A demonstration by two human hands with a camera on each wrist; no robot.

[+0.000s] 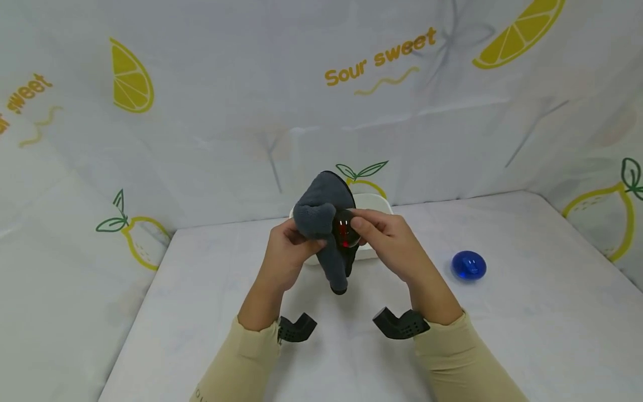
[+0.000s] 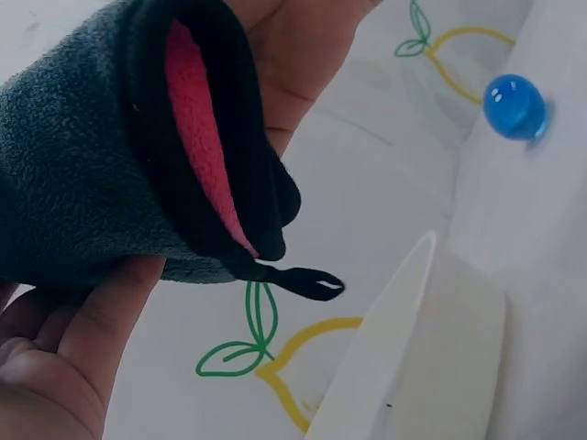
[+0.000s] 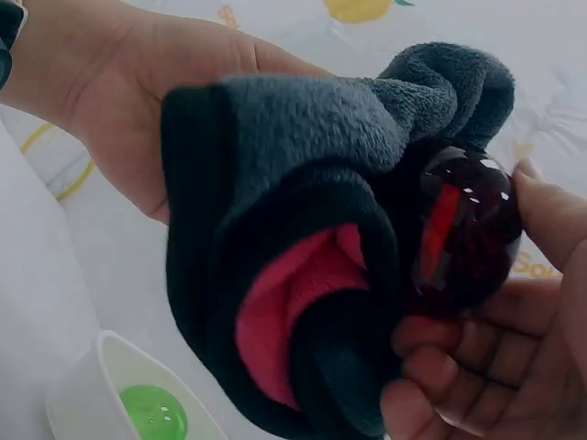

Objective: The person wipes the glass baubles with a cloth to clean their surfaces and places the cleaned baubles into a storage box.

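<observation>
A dark grey terry cloth (image 1: 324, 204) with black edging is bunched up in the air over the table. My left hand (image 1: 285, 258) grips it from the left side. In the right wrist view, the folds of the cloth (image 3: 312, 128) part to show a pink inner side. My right hand (image 1: 389, 240) pinches a dark red, glossy glass ball (image 1: 345, 230) between thumb and fingers, right against the cloth. A small black hanging loop (image 2: 312, 283) dangles from the edging in the left wrist view.
Behind the hands stands a white tray (image 1: 375, 203), partly hidden by the cloth. A green glass ball (image 3: 151, 414) lies in it. On the table to the right rests a blue glass ball (image 1: 469, 266). A white lemon-print curtain (image 1: 226, 139) hangs at the back.
</observation>
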